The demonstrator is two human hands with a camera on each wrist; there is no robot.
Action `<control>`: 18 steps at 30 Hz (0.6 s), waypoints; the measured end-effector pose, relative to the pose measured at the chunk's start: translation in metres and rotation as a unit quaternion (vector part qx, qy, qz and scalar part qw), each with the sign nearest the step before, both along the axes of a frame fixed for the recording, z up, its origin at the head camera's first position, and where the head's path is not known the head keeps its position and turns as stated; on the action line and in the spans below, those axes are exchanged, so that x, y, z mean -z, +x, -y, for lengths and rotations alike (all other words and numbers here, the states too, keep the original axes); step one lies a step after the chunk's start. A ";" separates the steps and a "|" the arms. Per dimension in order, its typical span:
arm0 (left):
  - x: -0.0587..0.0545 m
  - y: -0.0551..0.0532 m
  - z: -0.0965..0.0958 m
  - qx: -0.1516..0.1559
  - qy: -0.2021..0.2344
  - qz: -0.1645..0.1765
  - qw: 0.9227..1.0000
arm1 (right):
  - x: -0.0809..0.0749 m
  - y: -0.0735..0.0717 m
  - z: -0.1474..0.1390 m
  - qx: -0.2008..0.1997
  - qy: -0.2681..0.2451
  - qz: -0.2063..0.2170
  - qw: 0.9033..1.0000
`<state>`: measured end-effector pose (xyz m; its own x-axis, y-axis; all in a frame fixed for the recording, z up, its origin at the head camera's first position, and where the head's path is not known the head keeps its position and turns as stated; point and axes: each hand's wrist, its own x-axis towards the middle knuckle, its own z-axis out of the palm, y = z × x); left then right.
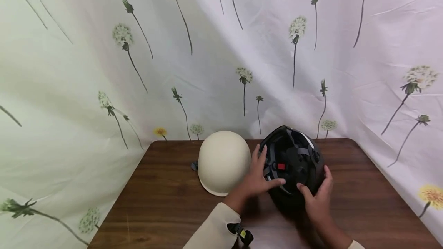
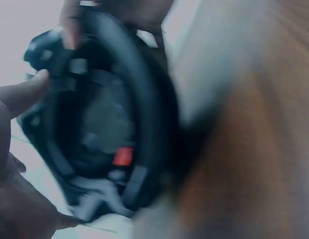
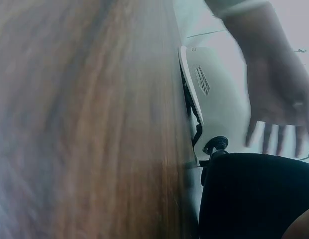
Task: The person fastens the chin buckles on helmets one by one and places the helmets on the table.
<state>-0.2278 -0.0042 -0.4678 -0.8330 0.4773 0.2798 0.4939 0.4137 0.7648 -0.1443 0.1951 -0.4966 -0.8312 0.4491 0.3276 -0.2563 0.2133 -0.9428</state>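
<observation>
A black helmet (image 1: 292, 164) is tilted so its padded inside, grey straps and red buckle (image 1: 282, 166) face me. My right hand (image 1: 319, 199) grips its right side, thumb at the rim and fingers round the outer shell. At the other side, my left hand (image 1: 257, 176) has its fingers spread and straight, with the thumb reaching over the rim. The left wrist view is blurred, and the same helmet (image 2: 154, 109) fills its middle. Beside the left hand a cream helmet (image 1: 225, 160) sits dome up on the table; its vent and round side knob show in the right wrist view.
The brown wooden table (image 1: 155, 210) has rounded back corners. Behind it and along both sides hangs a white cloth (image 1: 214, 68) printed with dandelions. A dark strap with a yellow-marked device (image 1: 243, 234) is on the left wrist.
</observation>
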 end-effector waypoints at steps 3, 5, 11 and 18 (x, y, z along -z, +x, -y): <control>-0.028 -0.004 -0.004 0.003 0.010 0.000 1.000 | 0.000 0.002 0.001 0.001 0.012 -0.003 1.000; -0.046 -0.009 -0.009 -0.001 -0.005 -0.015 1.000 | -0.001 0.002 0.001 0.000 0.019 -0.004 1.000; -0.084 -0.021 -0.032 -0.020 -0.087 -0.050 0.995 | -0.005 0.005 0.004 0.001 0.033 0.002 0.999; -0.103 -0.027 -0.055 -0.017 -0.147 -0.077 0.986 | -0.007 0.007 0.007 -0.003 0.041 0.004 0.999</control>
<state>-0.2545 0.0508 -0.3646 -0.8085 0.5287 0.2585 0.5768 0.6245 0.5266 -0.1374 0.1881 -0.4898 -0.8363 0.4164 0.3567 -0.2505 0.2884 -0.9241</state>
